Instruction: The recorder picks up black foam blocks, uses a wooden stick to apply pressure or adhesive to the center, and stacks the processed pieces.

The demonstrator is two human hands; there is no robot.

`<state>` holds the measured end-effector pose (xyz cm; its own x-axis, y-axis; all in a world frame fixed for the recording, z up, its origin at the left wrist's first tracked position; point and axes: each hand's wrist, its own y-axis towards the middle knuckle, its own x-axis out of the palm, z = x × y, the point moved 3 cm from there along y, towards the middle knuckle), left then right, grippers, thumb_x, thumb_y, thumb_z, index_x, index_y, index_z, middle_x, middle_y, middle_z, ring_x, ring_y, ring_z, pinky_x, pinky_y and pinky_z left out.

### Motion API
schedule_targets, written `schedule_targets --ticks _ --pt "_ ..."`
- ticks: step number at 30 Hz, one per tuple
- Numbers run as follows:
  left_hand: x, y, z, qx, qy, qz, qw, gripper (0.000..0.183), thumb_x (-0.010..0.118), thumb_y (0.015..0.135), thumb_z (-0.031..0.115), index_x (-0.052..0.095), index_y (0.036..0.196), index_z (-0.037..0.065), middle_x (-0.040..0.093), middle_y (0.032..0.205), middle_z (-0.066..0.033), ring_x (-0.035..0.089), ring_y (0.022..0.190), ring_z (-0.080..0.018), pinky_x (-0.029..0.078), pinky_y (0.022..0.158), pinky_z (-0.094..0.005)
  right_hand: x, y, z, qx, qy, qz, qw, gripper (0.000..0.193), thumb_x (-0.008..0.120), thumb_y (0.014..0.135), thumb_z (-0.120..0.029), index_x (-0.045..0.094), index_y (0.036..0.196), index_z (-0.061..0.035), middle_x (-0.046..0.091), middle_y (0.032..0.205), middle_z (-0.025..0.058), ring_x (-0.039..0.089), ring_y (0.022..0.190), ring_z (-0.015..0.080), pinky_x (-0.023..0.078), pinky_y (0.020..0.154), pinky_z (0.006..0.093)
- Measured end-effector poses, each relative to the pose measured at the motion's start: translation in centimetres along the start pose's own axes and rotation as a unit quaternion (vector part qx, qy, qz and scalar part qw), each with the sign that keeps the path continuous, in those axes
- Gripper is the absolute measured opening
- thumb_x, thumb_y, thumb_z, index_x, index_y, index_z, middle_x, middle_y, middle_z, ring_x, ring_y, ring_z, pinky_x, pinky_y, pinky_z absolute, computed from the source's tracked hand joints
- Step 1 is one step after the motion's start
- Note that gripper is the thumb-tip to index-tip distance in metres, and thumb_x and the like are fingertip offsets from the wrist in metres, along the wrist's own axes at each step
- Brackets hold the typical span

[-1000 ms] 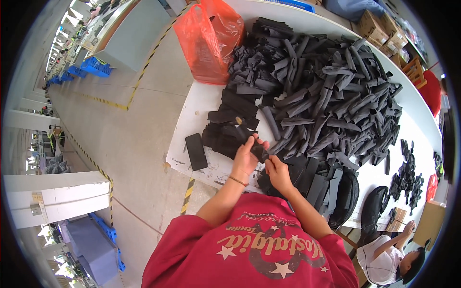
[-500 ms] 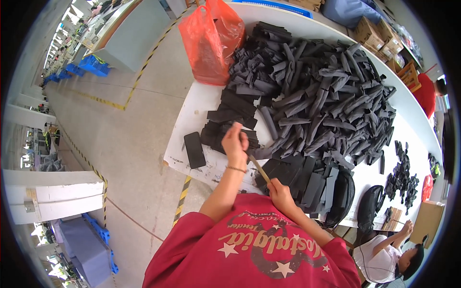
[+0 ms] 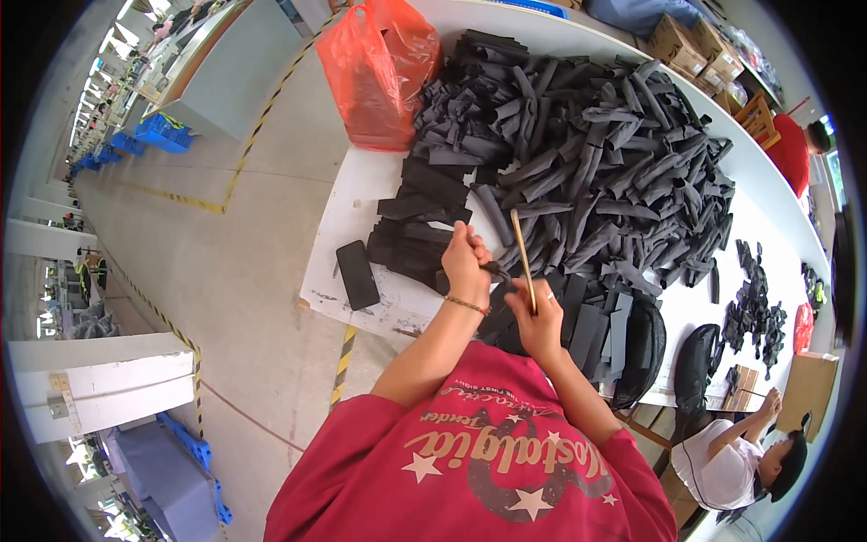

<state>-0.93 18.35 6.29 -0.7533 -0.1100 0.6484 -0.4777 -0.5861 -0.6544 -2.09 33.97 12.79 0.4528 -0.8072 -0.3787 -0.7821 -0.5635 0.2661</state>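
My right hand (image 3: 540, 318) is closed around a thin tan stick (image 3: 521, 248), whose long end points away from me over the dark strips. Close beside it, my left hand (image 3: 467, 264) is closed on a small black fabric piece (image 3: 497, 269) that reaches across to the right hand's fingertips. Whether the right fingers also pinch the fabric, I cannot tell. Beyond both hands spreads a large heap of dark grey rolled fabric strips (image 3: 596, 172). Flatter black fabric strips (image 3: 411, 242) lie stacked just left of my left hand.
A black phone (image 3: 358, 275) lies near the left edge of the white table (image 3: 325, 217). A red plastic bag (image 3: 375, 81) stands at the far left corner. Flat dark pieces (image 3: 596, 334) and a black mesh item (image 3: 639, 361) lie at right. Another person (image 3: 722, 461) sits at lower right.
The stick has swung from pointing at my left hand to pointing away from me. My right hand has moved up and away, my left slightly right, and the fabric piece now shows between them.
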Motion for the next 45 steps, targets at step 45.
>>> schedule_targets --ticks 45 --pt "6.6 -9.1 -6.6 -0.141 0.487 -0.497 0.704 0.031 0.038 0.102 0.027 0.049 0.084 0.003 0.061 0.062 -0.0067 0.057 0.051 -0.0149 0.043 0.048 -0.0270 -13.4 11.4 2.4 -0.072 -0.192 0.305 0.930 0.007 0.053 0.094 -0.001 0.055 0.088 0.0011 0.056 0.085 0.0088 0.052 0.077 0.0204 0.042 0.070 0.0287"
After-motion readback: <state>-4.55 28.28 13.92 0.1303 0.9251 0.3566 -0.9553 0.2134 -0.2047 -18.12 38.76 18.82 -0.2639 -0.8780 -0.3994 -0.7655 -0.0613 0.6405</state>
